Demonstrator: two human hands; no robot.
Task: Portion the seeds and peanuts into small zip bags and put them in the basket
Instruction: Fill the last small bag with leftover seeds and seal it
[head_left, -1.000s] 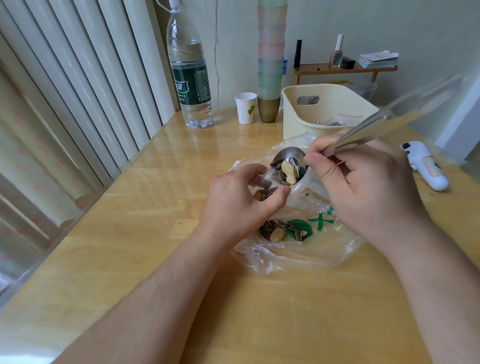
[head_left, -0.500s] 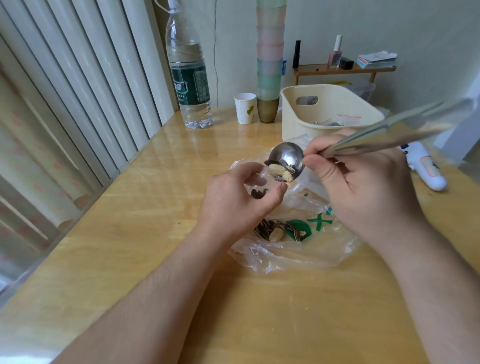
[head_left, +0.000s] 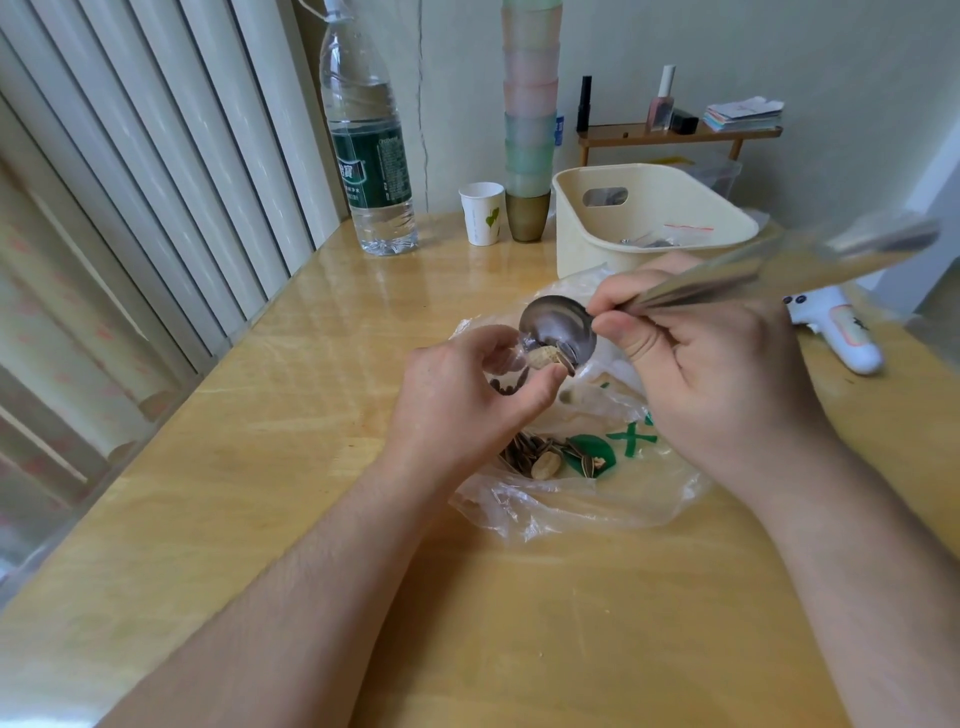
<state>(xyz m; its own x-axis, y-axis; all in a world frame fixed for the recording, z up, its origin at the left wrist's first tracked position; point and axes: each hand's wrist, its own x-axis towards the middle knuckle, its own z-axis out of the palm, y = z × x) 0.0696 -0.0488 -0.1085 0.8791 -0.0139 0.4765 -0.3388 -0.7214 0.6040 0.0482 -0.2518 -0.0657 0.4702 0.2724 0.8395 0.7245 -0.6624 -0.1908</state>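
Little is readable here. Water bottle (head_left: 370, 145): dark green label with white print, characters too small and blurred to make out. Clear plastic bag (head_left: 613, 467) on the table: green printed marks, one X-like stroke plus a solid green patch, partly covered by the hands, no word legible. Paper cup (head_left: 482, 213): green leaf or heart mark, no text. Basket (head_left: 644, 218) and the white device (head_left: 836, 332) at right: no legible lettering.

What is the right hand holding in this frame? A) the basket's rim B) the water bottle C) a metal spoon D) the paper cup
C: the right hand pinches the handle of a metal spoon, its bowl tipped over the small zip bag that the left hand holds.
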